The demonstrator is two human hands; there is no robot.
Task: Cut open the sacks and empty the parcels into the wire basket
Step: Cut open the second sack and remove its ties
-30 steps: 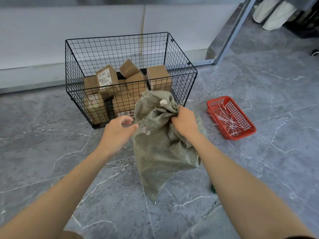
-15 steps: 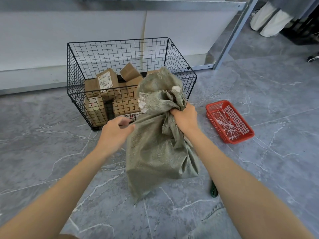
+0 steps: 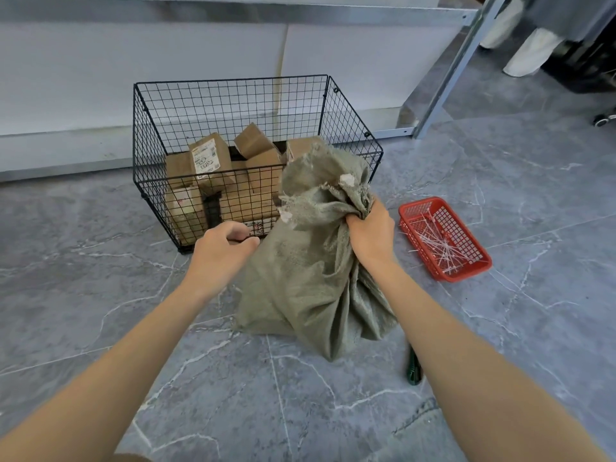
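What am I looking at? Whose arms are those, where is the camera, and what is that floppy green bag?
There is no robot here: those are a person's two bare arms. The camera sits on the person's head and looks down, so you see what they see. The right hand grips the bunched top of a green woven sack that slumps down to the grey floor. The left hand is curled right beside the sack; I cannot tell whether it holds any of it. Behind the sack is a black wire basket with brown cardboard boxes inside. To the right lies a small red tray holding thin white plastic strips. A dark green object pokes out by the right arm, mostly hidden.
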